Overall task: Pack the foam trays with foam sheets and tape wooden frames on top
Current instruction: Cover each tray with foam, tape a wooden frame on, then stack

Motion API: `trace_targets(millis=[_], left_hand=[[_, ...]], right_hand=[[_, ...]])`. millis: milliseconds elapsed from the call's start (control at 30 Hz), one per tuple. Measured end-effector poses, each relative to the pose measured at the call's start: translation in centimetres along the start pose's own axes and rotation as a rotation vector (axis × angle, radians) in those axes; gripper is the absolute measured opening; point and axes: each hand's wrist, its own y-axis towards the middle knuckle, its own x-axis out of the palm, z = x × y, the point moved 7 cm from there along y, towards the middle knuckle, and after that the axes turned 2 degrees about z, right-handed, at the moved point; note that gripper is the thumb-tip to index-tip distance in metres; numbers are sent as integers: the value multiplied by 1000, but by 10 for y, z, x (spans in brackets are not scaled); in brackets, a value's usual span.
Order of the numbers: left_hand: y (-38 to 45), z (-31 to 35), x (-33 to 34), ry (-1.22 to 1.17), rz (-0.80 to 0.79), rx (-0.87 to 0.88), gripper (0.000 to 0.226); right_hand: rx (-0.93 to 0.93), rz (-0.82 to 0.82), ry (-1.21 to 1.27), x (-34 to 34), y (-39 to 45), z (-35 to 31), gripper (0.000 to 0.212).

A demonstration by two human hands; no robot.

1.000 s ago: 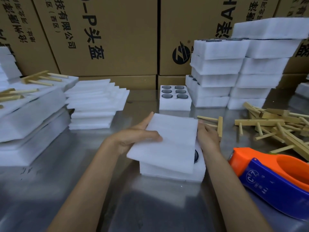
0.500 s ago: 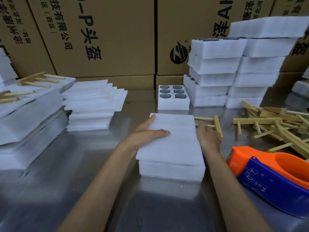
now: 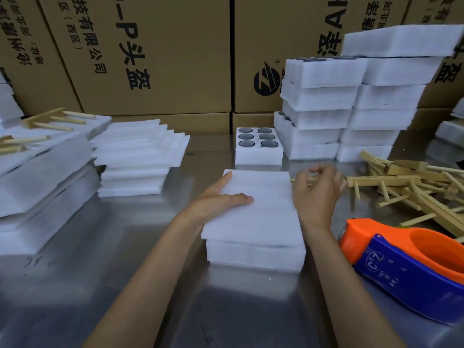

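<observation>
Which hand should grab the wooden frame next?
Right. The right hand already hovers by the frame, while the left hand presses the foam sheet flat on the tray.

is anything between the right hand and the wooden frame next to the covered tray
Nothing visible. The right hand hangs directly over the light wooden frame lying beside the white foam sheet, its curled fingers partly hiding the frame. Whether they touch it cannot be told.

A foam sheet (image 3: pixel 256 207) is laid on a foam tray (image 3: pixel 256 257) at the centre of the surface (image 3: pixel 75 285). Behind it an open tray (image 3: pixel 258 149) is set; stacked sheets (image 3: pixel 135 159) are placed left, wooden frames (image 3: pixel 406 182) and a tape dispenser (image 3: pixel 406 270) right, stacked trays (image 3: pixel 351 106) behind right.
</observation>
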Motion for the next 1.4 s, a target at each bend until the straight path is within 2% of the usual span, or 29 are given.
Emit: trace_targets(millis=[233, 333, 433, 500, 567, 667, 733, 800, 833, 900, 967, 1033, 1100, 1200, 1333, 1400], left_hand=[[0, 2, 0, 20, 7, 11, 100], [-2, 3, -1, 14, 14, 23, 98], [-2, 4, 1, -1, 8, 30, 97], [0, 3, 1, -11, 11, 32, 96], [-1, 4, 1, -20, 4, 40, 96], [-6, 9, 2, 36, 11, 67, 91], [-4, 10, 3, 69, 36, 91, 71], [3, 9, 3, -50, 85, 76, 38], [4, 9, 2, -134, 104, 68, 33], [4, 8, 4, -208, 71, 59, 43], [1, 8, 13, -205, -56, 57, 60], [0, 9, 16, -111, -101, 67, 80], [-4, 12, 12, 18, -52, 85, 92], [-10, 17, 8, 43, 4, 100, 90], [-11, 20, 5, 50, 72, 127, 87], [-11, 23, 3, 77, 104, 165, 80]], right_hand=[[-389, 221, 51, -36, 3, -52, 8], [-443, 301, 113, -52, 2, -69, 15], [-444, 291, 359, -67, 5, -81, 12], [-365, 243, 574, -72, 10, -82, 14], [-124, 135, 824, -63, 16, -71, 15], [324, -176, 1289, -22, 11, -56, 13], [467, -353, 1401, 1, 2, -55, 14], [526, -468, 1356, 18, -9, -54, 21], [542, -515, 1293, 25, -15, -52, 25], [569, -589, 1142, 35, -23, -47, 34], [574, -611, 1023, 37, -24, -39, 45], [491, -574, 795, 34, -21, -30, 51], [355, -502, 515, 29, -17, -24, 51], [301, -430, 367, 26, -15, -19, 49], [312, -450, 283, 27, -14, -14, 41], [318, -472, 275, 27, -16, -15, 45]])
